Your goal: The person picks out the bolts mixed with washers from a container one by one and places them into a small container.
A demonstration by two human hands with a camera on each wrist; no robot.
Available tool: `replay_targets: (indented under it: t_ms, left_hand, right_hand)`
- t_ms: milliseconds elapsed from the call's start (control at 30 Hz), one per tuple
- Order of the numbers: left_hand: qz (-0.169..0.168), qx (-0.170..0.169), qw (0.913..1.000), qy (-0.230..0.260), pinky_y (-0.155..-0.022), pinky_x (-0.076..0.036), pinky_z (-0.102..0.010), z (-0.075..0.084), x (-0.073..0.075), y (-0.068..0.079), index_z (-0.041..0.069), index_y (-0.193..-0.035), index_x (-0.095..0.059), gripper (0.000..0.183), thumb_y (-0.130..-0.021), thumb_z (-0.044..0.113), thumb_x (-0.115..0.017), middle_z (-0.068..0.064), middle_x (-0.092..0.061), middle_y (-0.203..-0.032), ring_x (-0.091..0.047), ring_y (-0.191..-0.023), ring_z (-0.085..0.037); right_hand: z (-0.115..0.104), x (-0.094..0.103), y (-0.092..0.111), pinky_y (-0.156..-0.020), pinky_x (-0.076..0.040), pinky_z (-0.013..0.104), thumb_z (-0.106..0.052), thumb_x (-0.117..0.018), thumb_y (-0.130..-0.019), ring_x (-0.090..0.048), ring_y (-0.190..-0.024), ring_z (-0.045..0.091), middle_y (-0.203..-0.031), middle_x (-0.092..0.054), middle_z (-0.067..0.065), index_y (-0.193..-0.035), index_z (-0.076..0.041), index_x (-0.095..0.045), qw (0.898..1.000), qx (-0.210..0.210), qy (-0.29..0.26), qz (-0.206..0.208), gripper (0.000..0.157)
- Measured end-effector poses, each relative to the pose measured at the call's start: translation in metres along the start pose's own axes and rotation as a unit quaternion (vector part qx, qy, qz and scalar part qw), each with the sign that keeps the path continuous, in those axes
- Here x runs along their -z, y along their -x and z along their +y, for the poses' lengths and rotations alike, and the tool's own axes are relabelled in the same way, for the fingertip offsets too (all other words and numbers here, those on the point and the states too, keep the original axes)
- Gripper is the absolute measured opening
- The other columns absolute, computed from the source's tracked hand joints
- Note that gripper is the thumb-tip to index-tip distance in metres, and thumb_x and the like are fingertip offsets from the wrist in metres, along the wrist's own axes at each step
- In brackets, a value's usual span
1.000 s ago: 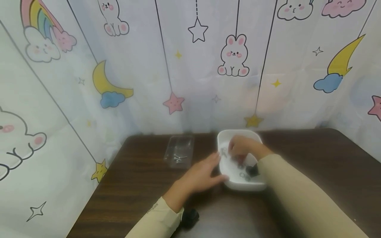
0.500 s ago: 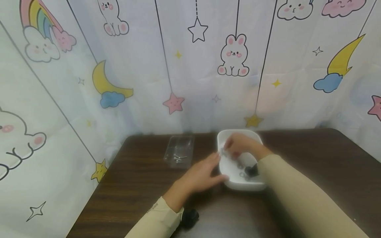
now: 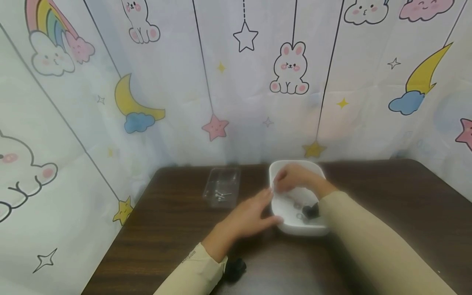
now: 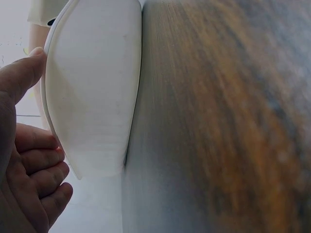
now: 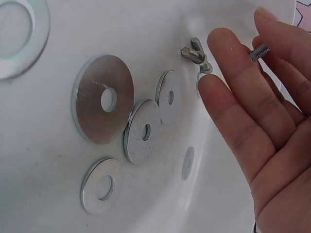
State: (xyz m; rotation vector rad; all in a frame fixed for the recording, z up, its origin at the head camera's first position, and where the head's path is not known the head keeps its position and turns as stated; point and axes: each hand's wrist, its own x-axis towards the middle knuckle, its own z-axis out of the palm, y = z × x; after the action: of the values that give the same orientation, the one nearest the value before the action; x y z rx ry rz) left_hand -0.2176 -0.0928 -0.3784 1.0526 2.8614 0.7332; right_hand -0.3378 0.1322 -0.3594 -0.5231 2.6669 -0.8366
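My left hand [image 3: 247, 217] rests along the near-left rim of a white plastic basin [image 3: 304, 230], thumb and fingertips touching it. In the left wrist view, the thumb meets the rim and the other fingers are loosely bent beside the wall. Inside the basin, my right hand [image 3: 295, 179] is near the left wall. The right wrist view shows a threaded screw [image 5: 259, 52] pinched between thumb and finger, its head hidden. More screws [image 5: 195, 54] lie beside the fingertips. Several flat metal washers, among them a large washer [image 5: 103, 99] and a smaller washer [image 5: 102, 185], lie on the basin's bottom.
A clear plastic box [image 3: 225, 178] stands left of the basin, with several screws [image 3: 222, 196] in it. The dark wooden table [image 3: 166, 229] ends at a patterned curtain [image 3: 243, 102] behind. A black wrist camera [image 3: 311, 211] hangs from the right wrist inside the basin.
My right hand has shifted left and slightly back inside the basin, toward its left wall. My left hand has stayed on the rim.
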Motion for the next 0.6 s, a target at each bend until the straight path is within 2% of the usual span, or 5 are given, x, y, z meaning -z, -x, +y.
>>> replay_targets:
  t_ms: [200,433,600]
  left_hand:
    - [0.003,-0.007,1.0,0.006,-0.119,-0.03,-0.044,-0.0018,-0.0003,-0.0003,0.016,-0.158,-0.021,0.086,-0.093,0.063,-0.052,-0.003,-0.018,-0.165,-0.027,-0.148,-0.026]
    - [-0.003,-0.003,0.9999,0.01,-0.12,-0.029,-0.043,-0.002,0.0001,-0.0004,0.017,-0.158,-0.02,0.085,-0.093,0.062,-0.053,-0.004,-0.019,-0.165,-0.026,-0.149,-0.024]
    - [-0.003,-0.006,1.0,0.007,-0.12,-0.028,-0.043,-0.0035,-0.0015,-0.0009,0.018,-0.158,-0.019,0.085,-0.093,0.062,-0.053,-0.004,-0.018,-0.165,-0.025,-0.149,-0.024]
  right_hand:
    - [-0.0027,0.0039,0.0016,-0.083,-0.058,0.034,-0.039,-0.08,-0.077,-0.068,-0.089,0.014,-0.097,-0.073,-0.005,-0.104,-0.024,-0.074,1.0,-0.005,-0.002,0.02,0.032]
    - [-0.0014,0.0061,0.0036,-0.086,-0.057,0.035,-0.041,-0.079,-0.079,-0.068,-0.093,0.015,-0.1,-0.075,-0.004,-0.106,-0.022,-0.074,0.998,0.021,-0.015,0.058,0.033]
    - [0.0014,0.0081,0.0021,-0.087,-0.056,0.036,-0.042,-0.078,-0.081,-0.067,-0.094,0.017,-0.1,-0.074,-0.004,-0.106,-0.023,-0.073,0.997,0.013,-0.041,0.071,0.032]
